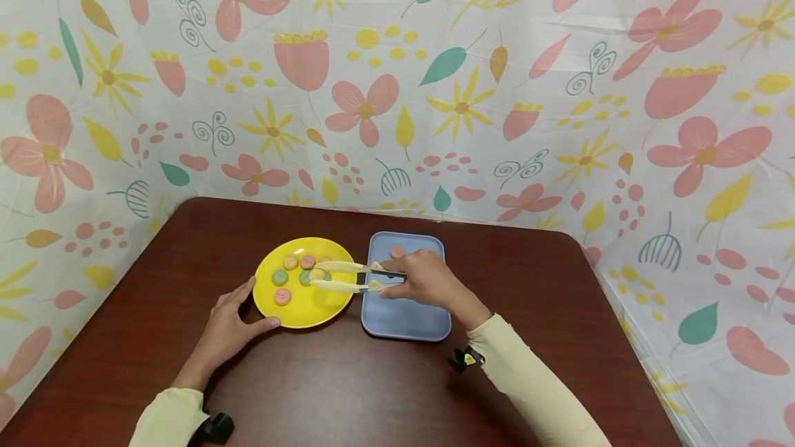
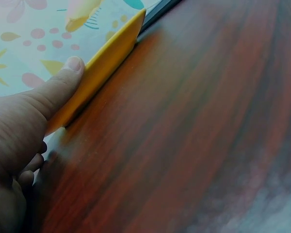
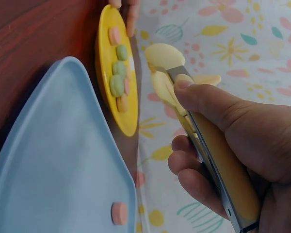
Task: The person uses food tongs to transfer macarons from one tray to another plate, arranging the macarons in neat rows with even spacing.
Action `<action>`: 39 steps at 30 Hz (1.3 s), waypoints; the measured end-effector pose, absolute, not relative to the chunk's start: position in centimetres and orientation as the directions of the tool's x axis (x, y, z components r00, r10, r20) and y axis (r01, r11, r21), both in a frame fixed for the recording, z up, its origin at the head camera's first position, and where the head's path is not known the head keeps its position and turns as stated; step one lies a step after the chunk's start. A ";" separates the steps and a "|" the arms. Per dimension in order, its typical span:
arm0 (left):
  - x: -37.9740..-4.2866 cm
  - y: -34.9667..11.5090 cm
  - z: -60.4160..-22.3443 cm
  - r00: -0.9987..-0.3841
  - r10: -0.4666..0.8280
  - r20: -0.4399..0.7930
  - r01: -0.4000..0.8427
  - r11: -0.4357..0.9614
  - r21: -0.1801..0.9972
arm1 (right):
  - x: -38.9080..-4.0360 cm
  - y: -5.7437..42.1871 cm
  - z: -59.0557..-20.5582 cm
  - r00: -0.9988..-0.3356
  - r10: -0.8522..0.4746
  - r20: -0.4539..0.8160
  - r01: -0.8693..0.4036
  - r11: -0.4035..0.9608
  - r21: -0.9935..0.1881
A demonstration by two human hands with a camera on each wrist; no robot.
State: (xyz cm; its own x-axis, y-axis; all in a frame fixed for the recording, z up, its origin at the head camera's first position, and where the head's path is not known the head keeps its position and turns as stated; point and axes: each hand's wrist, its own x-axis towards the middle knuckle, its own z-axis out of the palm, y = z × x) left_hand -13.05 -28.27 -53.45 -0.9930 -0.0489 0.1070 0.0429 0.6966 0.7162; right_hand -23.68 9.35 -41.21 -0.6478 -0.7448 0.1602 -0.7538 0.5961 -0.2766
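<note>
My right hand (image 1: 428, 280) grips a pair of metal tongs (image 3: 216, 170) with cream tips, thumb on one arm and fingers curled round the other. The tips stand apart over the right half of a yellow plate (image 1: 304, 312). On that plate lie several small macarons: pink (image 1: 282, 296), green (image 1: 280, 277) and yellow (image 1: 290, 263). One yellow macaron (image 1: 317, 274) shows between the tong tips in the head view. My left hand (image 1: 226, 326) rests against the plate's left rim, its thumb (image 2: 68, 82) extended along the near side and its fingers at the left.
A blue rectangular tray (image 1: 404, 323) stands right of the plate, below my right hand. A pink macaron (image 3: 119, 213) lies near its far end. Both dishes stand on a dark red-brown wooden table (image 1: 323, 385). A flower-patterned cloth (image 1: 397, 88) hangs behind it.
</note>
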 end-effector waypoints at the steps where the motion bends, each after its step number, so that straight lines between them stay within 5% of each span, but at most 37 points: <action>1: -13.0 -28.3 -53.5 -0.993 -0.047 0.106 0.043 0.697 0.716 | -23.7 9.2 -41.3 -0.645 -0.748 0.155 -0.757 0.599 -0.262; 28: -13.1 -28.3 -53.5 -0.996 -0.050 0.073 0.017 0.700 0.714 | -23.4 6.7 -44.3 -0.648 -0.761 0.041 -0.726 0.599 -0.338; 39: -12.9 -28.1 -53.4 -0.994 -0.051 0.099 0.035 0.701 0.712 | -23.1 8.6 -42.0 -0.655 -0.749 0.103 -0.740 0.608 -0.288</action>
